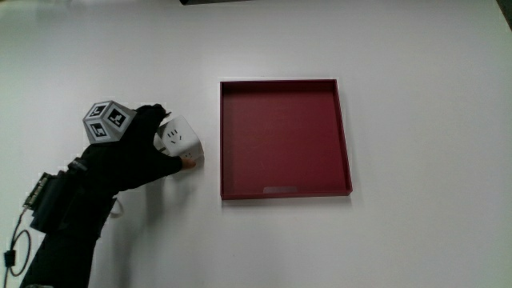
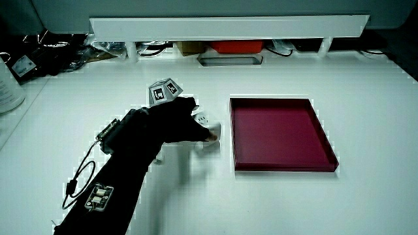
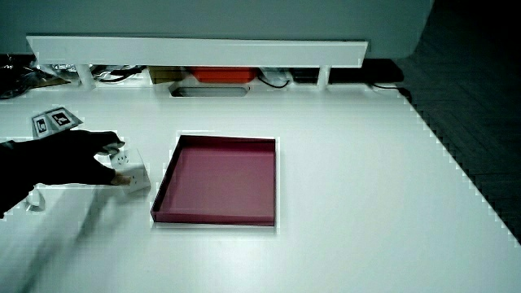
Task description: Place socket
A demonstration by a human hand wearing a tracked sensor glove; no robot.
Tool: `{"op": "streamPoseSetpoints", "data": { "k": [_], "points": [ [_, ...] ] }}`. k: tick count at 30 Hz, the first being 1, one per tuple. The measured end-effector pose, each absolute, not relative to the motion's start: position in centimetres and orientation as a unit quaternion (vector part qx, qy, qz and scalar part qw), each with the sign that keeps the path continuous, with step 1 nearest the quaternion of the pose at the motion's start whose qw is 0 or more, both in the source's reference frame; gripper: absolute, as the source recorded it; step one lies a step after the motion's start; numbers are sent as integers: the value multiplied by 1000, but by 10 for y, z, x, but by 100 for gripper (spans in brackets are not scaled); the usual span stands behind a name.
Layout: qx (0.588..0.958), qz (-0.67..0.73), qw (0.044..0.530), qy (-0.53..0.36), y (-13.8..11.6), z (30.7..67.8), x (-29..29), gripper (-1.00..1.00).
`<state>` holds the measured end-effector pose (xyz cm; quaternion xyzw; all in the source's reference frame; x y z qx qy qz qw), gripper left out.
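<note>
A white cube-shaped socket [image 1: 180,141] with outlet slots on its upper face sits on the white table beside the dark red tray [image 1: 286,194]. The gloved hand [image 1: 144,152] is wrapped around it, fingers curled over its edges, a patterned cube [image 1: 107,121] on the hand's back. In both side views the socket [image 2: 208,129] [image 3: 130,171] shows next to the tray's wall [image 2: 232,134] [image 3: 161,191], with the hand [image 2: 173,124] [image 3: 77,159] closed on it. The tray holds nothing.
A low white partition [image 2: 228,26] [image 3: 195,50] runs along the table's edge farthest from the person, with cables and an orange box under it. A cable and small device [image 2: 98,196] hang from the forearm.
</note>
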<state>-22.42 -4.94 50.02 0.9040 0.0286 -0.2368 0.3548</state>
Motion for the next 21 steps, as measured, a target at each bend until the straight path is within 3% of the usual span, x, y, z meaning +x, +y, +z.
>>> {"op": "streamPoseSetpoints", "data": {
  "k": [9, 21],
  "points": [
    [929, -141, 331, 88, -51, 439, -217, -100],
    [940, -90, 307, 121, -49, 374, -211, -100]
  ]
}}
